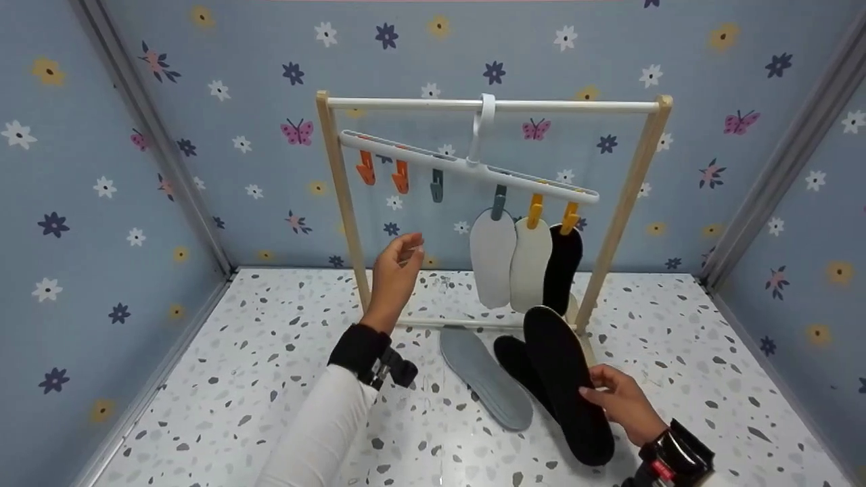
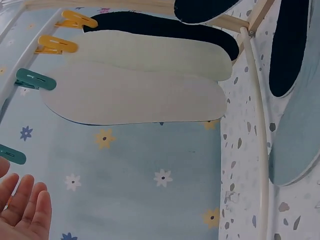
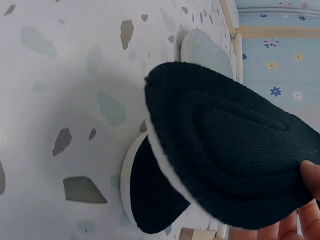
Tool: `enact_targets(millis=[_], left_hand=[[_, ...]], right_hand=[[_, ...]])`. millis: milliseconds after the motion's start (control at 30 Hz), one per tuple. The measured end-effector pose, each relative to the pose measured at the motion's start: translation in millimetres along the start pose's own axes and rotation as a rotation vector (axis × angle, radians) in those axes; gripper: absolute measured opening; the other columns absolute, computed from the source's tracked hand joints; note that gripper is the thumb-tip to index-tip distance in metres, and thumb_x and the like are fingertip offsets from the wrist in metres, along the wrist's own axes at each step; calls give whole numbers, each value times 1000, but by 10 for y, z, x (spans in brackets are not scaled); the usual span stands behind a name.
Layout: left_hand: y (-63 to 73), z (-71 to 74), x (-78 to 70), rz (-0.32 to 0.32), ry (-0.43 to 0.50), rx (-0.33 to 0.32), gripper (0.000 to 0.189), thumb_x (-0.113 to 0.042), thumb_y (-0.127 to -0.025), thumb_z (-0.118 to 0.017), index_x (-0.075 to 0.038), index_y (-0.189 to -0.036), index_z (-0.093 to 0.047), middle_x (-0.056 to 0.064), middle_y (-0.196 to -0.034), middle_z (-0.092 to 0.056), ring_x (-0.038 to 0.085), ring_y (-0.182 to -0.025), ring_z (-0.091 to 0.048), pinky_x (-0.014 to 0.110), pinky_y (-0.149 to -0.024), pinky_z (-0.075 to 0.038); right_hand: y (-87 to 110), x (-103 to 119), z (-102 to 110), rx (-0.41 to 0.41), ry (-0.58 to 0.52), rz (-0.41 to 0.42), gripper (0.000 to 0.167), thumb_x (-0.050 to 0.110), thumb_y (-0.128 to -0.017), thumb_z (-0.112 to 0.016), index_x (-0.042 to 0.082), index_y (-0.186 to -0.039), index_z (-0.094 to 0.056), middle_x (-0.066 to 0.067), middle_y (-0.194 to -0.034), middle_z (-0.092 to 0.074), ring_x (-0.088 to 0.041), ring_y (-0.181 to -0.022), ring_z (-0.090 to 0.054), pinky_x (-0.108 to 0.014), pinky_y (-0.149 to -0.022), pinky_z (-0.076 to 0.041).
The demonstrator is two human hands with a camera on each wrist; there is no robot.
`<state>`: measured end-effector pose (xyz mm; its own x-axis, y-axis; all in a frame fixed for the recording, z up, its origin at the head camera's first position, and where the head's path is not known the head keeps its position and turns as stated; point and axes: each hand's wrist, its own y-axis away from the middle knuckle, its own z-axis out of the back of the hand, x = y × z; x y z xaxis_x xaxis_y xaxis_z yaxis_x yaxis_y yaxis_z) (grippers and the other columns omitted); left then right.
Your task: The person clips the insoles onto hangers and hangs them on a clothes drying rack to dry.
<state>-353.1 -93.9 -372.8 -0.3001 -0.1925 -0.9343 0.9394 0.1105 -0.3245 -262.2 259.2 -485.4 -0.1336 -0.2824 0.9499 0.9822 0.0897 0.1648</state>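
Note:
My right hand (image 1: 626,402) pinches a black insole (image 1: 568,385) at its edge, thumb on the near face, lifted and tilted over the table. Partly behind it lies another black insole (image 1: 515,365), with a grey insole (image 1: 484,375) to its left. My left hand (image 1: 398,274) is raised with loosely bent fingers and holds nothing, below the left half of a white clip hanger (image 1: 406,155). A white insole (image 1: 492,257), a cream insole (image 1: 531,264) and a black insole (image 1: 565,270) hang from its right-hand clips. Near my left fingers is a green clip (image 2: 11,155).
A rack with wooden posts (image 1: 626,216) and a white top rail (image 1: 575,106) bears the tilted hanger. Two orange clips (image 1: 401,179) and a dark green clip (image 1: 437,186) hang on its left half. Flowered walls (image 1: 223,54) surround the speckled table (image 1: 223,379).

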Motion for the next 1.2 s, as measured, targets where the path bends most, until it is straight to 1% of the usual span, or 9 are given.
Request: enact_targets(millis=[67, 200, 300, 500, 600, 700, 833, 967, 1200], left_hand=[[-50, -13, -47, -16, -17, 27, 34, -18, -97, -53, -11, -130, -53, 3, -129, -55, 16, -115, -51, 33, -100, -40], [-139, -23, -118, -30, -54, 66, 42, -21, -97, -52, -15, -138, -45, 0, -138, -47, 13, -124, -44, 31, -102, -38], [-190, -4, -153, -38, -77, 65, 47, -22, -97, -52, -15, -142, -40, 0, -144, -42, 14, -128, -41, 31, -103, -37], [-238, 47, -211, -112, -163, 75, 52, -18, -97, -51, -9, -145, -33, 6, -147, -36, 20, -132, -37, 35, -106, -34], [-273, 47, -247, -162, -221, 76, 54, -17, -97, -52, -6, -145, -32, 10, -147, -35, 24, -133, -36, 37, -107, -33], [-327, 40, -281, -184, -233, 66, 55, -17, -96, -53, -4, -145, -31, 12, -148, -34, 24, -135, -33, 37, -108, -32], [-400, 12, -306, -139, -187, 77, 59, -20, -97, -53, -6, -148, -26, 10, -151, -28, 22, -137, -30, 36, -109, -31], [-460, -53, -322, -85, -130, 107, 62, -24, -97, -53, -11, -150, -22, 6, -154, -24, 20, -139, -28, 35, -110, -29], [-557, -160, -361, -44, -32, 105, 62, -27, -97, -52, -16, -150, -22, 0, -155, -23, 15, -140, -23, 34, -112, -27]], right_hand=[[1, 11, -34, 9, 10, 13, 33, 9, -88, -65, -8, -113, -51, -4, -94, -58, -15, -81, -58, -30, -62, -52], [-1, 37, -119, 5, 22, 29, 30, 6, -86, -65, -6, -110, -53, -2, -92, -56, -12, -74, -54, -22, -54, -45], [-7, 62, -197, 26, 9, 52, 28, 5, -85, -65, -6, -108, -52, -1, -91, -54, -11, -69, -50, -19, -49, -38], [-26, 102, -352, 97, -39, 82, 30, 5, -85, -66, -7, -109, -52, -1, -90, -51, -9, -63, -46, -18, -49, -36], [-41, 114, -411, 112, -61, 89, 31, 4, -85, -66, -8, -109, -51, -1, -90, -49, -8, -64, -44, -18, -49, -36], [-63, 133, -466, 117, -82, 96, 29, 4, -85, -66, -6, -108, -53, 0, -89, -49, -9, -67, -44, -18, -49, -36], [-75, 144, -536, 130, -107, 102, 26, 4, -84, -67, -4, -104, -53, 0, -88, -50, -9, -66, -44, -18, -49, -36], [-55, 120, -593, 161, -119, 126, 27, 4, -84, -67, -7, -103, -52, 0, -86, -50, -8, -65, -44, -17, -49, -35], [-32, 70, -673, 204, -111, 145, 32, 5, -84, -66, -11, -107, -51, 0, -87, -50, -8, -65, -45, -18, -51, -37]])
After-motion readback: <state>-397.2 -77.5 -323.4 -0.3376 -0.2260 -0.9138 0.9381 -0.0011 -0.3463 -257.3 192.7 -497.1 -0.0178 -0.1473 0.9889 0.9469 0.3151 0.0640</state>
